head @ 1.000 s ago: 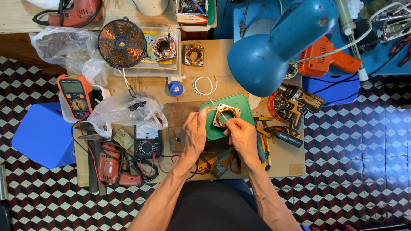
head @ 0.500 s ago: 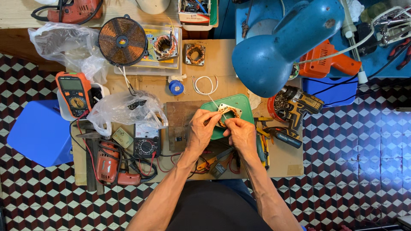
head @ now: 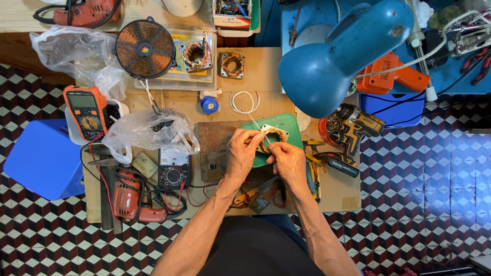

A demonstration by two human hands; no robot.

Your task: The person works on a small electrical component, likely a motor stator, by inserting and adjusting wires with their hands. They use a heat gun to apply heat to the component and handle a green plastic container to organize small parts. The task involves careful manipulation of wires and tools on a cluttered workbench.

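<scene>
Pinched between the fingers of the left hand (head: 244,149) is a thin white wire (head: 254,122), and the right hand (head: 286,158) is closed on the near edge of a copper-wound stator coil (head: 271,137). The coil is held just above a green tray (head: 287,125), which is taken as the landmark; how tightly either hand grips cannot be told.

Judged from this, the fine wire could be kinked or snapped if it is pulled hard against the coil's edge, and the copper winding could be scraped. The white loop of wire (head: 243,102) beyond the tray could be dragged along and snagged.

Left of the tray, a clear plastic bag (head: 153,134) is seen with dark parts inside. Beyond the tray and to its left, a clear flat box (head: 176,69) carries a flat spiral coil (head: 145,48) and another winding. Right of the tray, a red tin (head: 327,130) of small hardware is partly hidden by a cordless drill (head: 353,128).
</scene>
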